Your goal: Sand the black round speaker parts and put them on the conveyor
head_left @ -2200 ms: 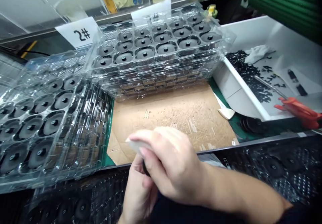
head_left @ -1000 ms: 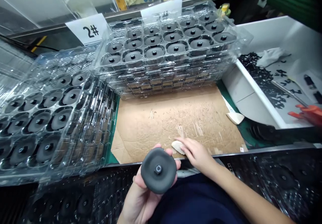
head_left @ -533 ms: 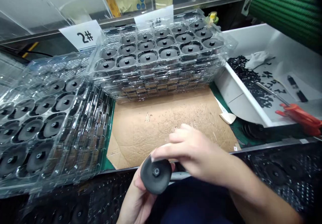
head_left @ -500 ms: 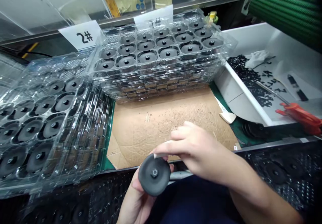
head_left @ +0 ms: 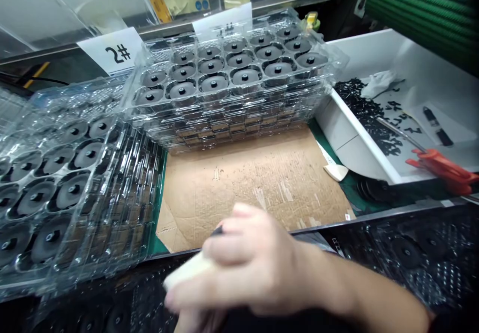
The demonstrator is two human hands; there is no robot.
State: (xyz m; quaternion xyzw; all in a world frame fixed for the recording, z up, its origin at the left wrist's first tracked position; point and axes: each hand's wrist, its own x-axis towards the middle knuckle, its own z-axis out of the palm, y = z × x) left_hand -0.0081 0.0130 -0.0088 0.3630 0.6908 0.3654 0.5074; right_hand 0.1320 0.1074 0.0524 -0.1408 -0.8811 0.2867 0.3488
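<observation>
My right hand, smeared by motion, is in front at the lower middle, its fingers closed on a pale flat piece that points down to the left. Behind and below it, little of my left hand shows; its fingers are hidden. A dark edge of the round black disc peeks out above my right fingers, and the rest is covered. Beyond the hands lies a cardboard sheet.
Clear plastic trays of black discs with centre studs are stacked behind the cardboard, and more trays at left. On the right, a white bin holds small black parts and a red-handled tool. A pale wedge lies beside it.
My right hand has moved down and left, over the disc and my left hand, now hiding most of both. More of the pale piece shows in its fingers. The view has shifted slightly.
</observation>
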